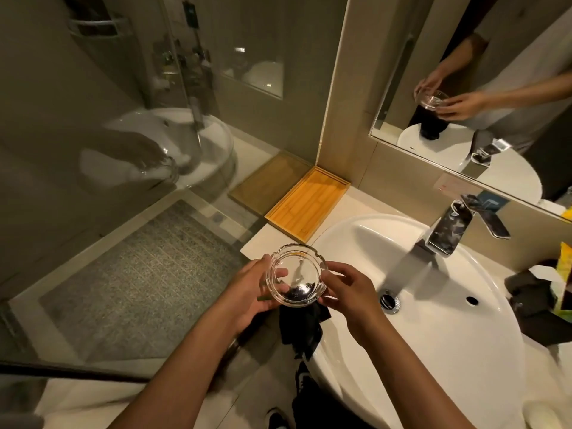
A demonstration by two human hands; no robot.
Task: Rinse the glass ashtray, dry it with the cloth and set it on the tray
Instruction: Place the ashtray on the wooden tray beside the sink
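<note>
Glass ashtray (296, 275): one; round, notched rim, thick clear glass. Judged heavy, rigid, breakable, slippery if wet; best gripped by opposite rim walls. Held above the worktop (260, 243) edge, beside the basin (356, 233), fingers (280, 272) of left hand (247, 292) and right hand (346, 292) clamped on its sides. Dark cloth (301, 329): one, hanging beneath. Wooden tray (306, 201): one, near, bare.

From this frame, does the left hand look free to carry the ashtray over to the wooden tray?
Probably yes. The left hand grips the ashtray together with the right hand, and the bare counter up to the tray shows nothing in between.
</note>
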